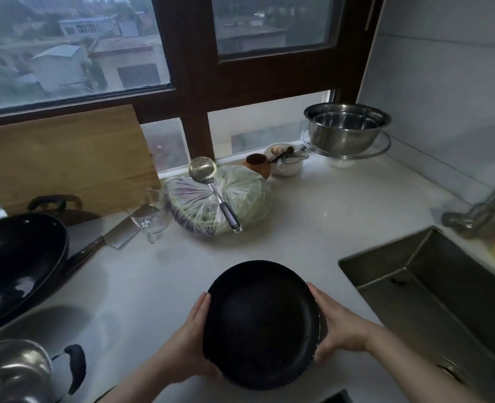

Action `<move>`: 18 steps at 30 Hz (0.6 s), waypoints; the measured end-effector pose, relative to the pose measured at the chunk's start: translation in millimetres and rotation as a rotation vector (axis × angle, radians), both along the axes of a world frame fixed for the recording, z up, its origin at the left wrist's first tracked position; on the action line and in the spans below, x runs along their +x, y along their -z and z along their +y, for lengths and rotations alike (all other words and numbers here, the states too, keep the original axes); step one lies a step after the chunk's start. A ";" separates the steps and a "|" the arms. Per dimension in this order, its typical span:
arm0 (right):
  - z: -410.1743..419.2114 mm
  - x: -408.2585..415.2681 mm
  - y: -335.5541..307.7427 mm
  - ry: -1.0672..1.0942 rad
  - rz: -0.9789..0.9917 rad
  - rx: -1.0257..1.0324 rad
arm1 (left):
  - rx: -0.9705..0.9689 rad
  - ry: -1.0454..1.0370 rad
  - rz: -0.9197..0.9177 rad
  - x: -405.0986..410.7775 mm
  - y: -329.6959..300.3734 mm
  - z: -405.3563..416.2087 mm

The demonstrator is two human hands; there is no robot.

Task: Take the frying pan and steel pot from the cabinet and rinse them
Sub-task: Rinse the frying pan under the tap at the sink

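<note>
Black frying pan (261,324) carried over the near edge of the white counter (327,205), just left of the sink (432,289).

Both hands grip the pan by its rim: the left hand (189,341) is cupped against the left side, the right hand (338,327) against the right side, fingers wrapped under and partly hidden. A second rim shows beneath the pan on the right; whether this is the steel pot cannot be told. The step in hand appears to be the transfer from cabinet to sink, with rinsing not yet begun. The next move calls for shifting the load right, over the sink's left edge, lowering it into the basin, then freeing one hand for the tap (485,205) at the sink's far corner. A wok (16,266) sits at the counter's left edge, well apart.
</note>
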State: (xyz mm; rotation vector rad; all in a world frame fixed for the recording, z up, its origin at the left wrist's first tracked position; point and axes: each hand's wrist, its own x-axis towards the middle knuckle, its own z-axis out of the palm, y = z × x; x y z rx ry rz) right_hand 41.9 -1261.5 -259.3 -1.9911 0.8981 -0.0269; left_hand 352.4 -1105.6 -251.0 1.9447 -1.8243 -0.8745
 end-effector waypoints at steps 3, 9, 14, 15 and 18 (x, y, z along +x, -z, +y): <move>2.6 -21.4 -12.1 0.064 -0.012 -0.005 | -0.033 0.084 0.072 -14.4 -4.2 -16.6; -0.9 -88.1 -44.8 0.263 0.029 -0.063 | -0.135 0.273 0.136 -60.4 -34.9 -78.5; 10.7 -164.7 -75.8 0.466 0.065 -0.109 | -0.109 0.473 0.085 -126.5 -51.2 -147.0; 14.0 -182.7 -80.3 0.509 0.068 -0.110 | -0.110 0.518 0.072 -145.9 -56.8 -159.5; 23.3 -241.4 -77.6 0.642 0.106 -0.072 | -0.084 0.635 0.034 -208.6 -72.0 -193.5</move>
